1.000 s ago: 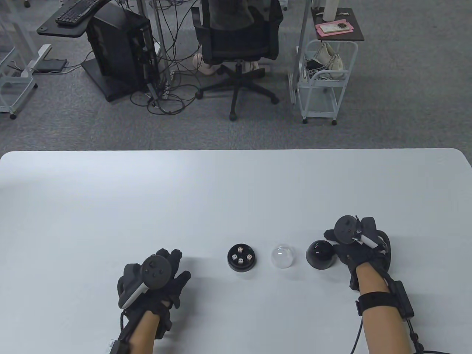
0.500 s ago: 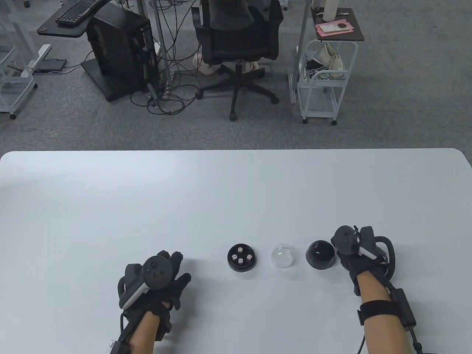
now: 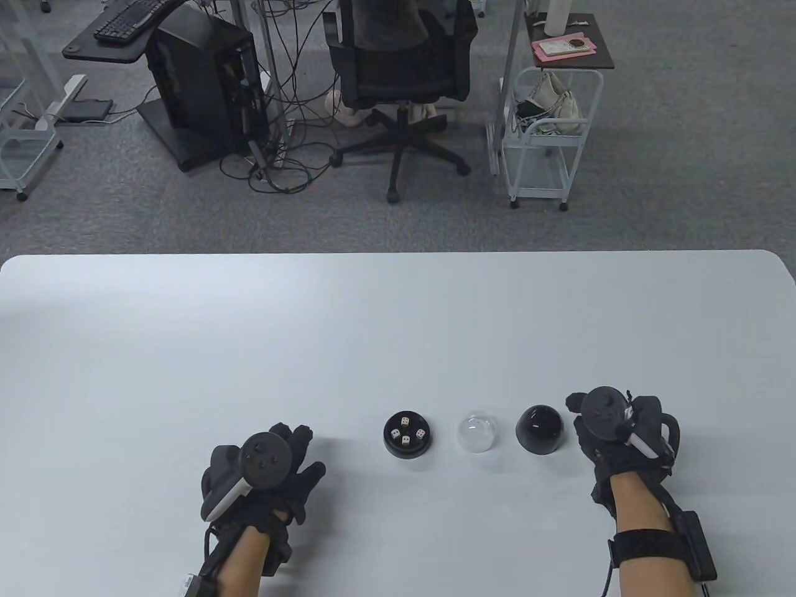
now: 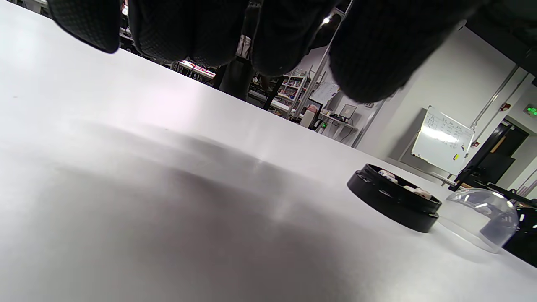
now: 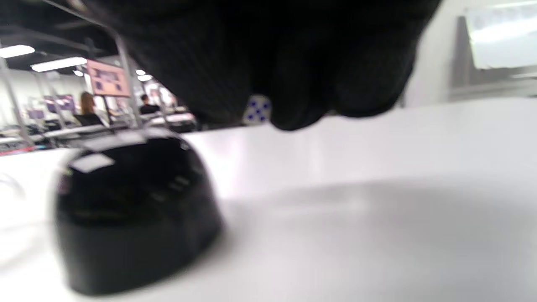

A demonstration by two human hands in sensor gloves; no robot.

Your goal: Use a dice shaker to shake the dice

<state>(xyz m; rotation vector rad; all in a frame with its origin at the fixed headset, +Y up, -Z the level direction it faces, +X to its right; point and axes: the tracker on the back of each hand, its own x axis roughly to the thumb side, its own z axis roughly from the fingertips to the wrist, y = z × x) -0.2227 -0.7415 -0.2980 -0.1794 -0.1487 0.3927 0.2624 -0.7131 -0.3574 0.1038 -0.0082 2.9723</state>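
Note:
The black shaker base (image 3: 407,435) stands on the white table (image 3: 398,323) with several white dice in it. A clear dome (image 3: 477,433) stands to its right, then a black dome cover (image 3: 540,429). My left hand (image 3: 301,451) lies on the table left of the base, fingers spread, holding nothing. My right hand (image 3: 575,407) is just right of the black cover, apart from it. In the right wrist view its fingers (image 5: 293,84) are curled, and a white die with blue pips (image 5: 258,110) sits between the fingertips, above the table. The black cover (image 5: 134,214) is close on the left there.
The left wrist view shows the base (image 4: 392,203) and the clear dome (image 4: 482,218) off to the right of my fingers (image 4: 369,50). Beyond the table's far edge stand an office chair (image 3: 401,81), a computer tower (image 3: 205,87) and a white cart (image 3: 547,130).
My right hand has drawn back from the far side of the black cover, toward me and to the right. The left hand, base and both domes have stayed put.

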